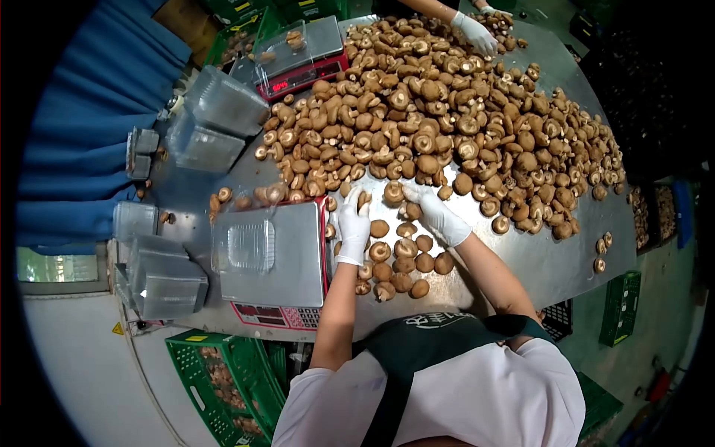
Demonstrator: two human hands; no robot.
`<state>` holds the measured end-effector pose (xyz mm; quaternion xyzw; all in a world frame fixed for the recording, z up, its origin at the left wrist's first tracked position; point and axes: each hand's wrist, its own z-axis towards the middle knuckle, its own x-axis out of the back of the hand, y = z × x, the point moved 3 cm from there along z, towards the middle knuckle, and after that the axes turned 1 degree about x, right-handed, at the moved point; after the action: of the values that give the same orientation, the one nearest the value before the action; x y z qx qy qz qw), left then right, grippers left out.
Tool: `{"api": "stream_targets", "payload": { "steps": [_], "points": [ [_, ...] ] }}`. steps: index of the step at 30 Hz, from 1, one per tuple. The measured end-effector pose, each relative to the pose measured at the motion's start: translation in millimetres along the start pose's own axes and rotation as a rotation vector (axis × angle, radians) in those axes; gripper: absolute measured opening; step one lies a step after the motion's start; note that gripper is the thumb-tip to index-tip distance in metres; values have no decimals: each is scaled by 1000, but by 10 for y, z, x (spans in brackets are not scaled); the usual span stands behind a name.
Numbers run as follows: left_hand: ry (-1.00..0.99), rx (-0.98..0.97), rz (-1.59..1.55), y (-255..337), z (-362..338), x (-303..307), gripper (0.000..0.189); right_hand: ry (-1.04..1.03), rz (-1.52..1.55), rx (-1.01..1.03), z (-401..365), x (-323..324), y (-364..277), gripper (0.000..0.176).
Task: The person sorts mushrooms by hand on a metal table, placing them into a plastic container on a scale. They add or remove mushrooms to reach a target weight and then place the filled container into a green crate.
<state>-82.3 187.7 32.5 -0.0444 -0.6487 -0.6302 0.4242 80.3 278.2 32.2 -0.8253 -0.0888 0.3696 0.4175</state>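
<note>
My left hand (pixel 354 227), in a white glove, is closed around a shiitake mushroom (pixel 363 200) that shows between thumb and fingers. To its right, my gloved right hand (pixel 439 214) is curled at another shiitake mushroom (pixel 409 211); its fingers partly hide the grip. One more mushroom (pixel 393 193) lies by the right fingertips. Between my forearms, several brown mushrooms (pixel 404 264) sit loose on the metal table (pixel 462 279). A scale (pixel 290 242) with a clear plastic tray (pixel 251 244) on its plate stands left of my left hand.
A large mushroom heap (pixel 447 112) spreads across the table beyond my hands. Stacked clear containers (pixel 167 279) stand at the left edge. A second scale (pixel 305 56) is at the back. Another person's gloved hand (pixel 475 33) touches the heap. Green crates (pixel 223 387) stand below.
</note>
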Motion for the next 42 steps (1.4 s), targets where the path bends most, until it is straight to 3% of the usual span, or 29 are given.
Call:
{"api": "stream_targets", "payload": {
  "steps": [2, 3, 5, 6, 10, 12, 14, 17, 20, 21, 26, 30, 32, 34, 38, 40, 42],
  "points": [
    [-76, 176, -374, 4, -45, -28, 41, 23, 25, -18, -99, -91, -61, 32],
    [-75, 176, -376, 45, -55, -13, 41, 66, -46, 18, -116, -118, -80, 33],
    [-173, 354, -889, 98, -128, -21, 41, 100, -172, 56, -117, -99, -82, 37],
    [-174, 367, -887, 135, -191, -5, 41, 126, -266, 88, -87, -82, -51, 37],
    [-148, 318, -925, 142, -200, -26, 41, 162, -155, 6, -103, -69, -16, 33],
    [-158, 382, -981, 128, -238, -34, 41, 167, -113, -3, -92, -37, 0, 34],
    [-144, 358, -960, 188, -288, 14, 40, 109, -92, 10, -90, -2, 37, 36],
    [-17, 186, -236, 341, -285, 173, 41, 125, -78, 30, -141, -19, -7, 36],
    [-197, -68, 235, 61, -380, 16, 45, 101, -78, 50, -325, -67, -122, 33],
    [-281, -33, 273, 122, -429, 9, 51, 61, -10, 37, -410, -59, -138, 34],
    [-304, -93, 313, 144, -482, -48, 56, -22, 205, -2, -1100, 339, -125, 39],
    [-213, -137, 417, 246, -427, -53, 56, 220, -75, 98, -2099, 855, -275, 30],
    [-187, -160, 382, 285, -365, -79, 56, 328, -369, 108, -2694, 1233, -329, 28],
    [-216, -175, 359, 438, -289, -68, 52, 520, -640, -97, -3266, 1467, -388, 30],
    [-254, -271, 330, 526, -116, -220, 50, 655, -900, -498, -3951, 1706, -361, 30],
    [-282, -301, 338, 610, -66, -286, 50, 781, -1242, -362, -4019, 1897, -252, 35],
    [-322, -309, 307, 708, -25, -330, 50, 879, -1239, -260, -3873, 1920, -242, 39]
  ]
}}
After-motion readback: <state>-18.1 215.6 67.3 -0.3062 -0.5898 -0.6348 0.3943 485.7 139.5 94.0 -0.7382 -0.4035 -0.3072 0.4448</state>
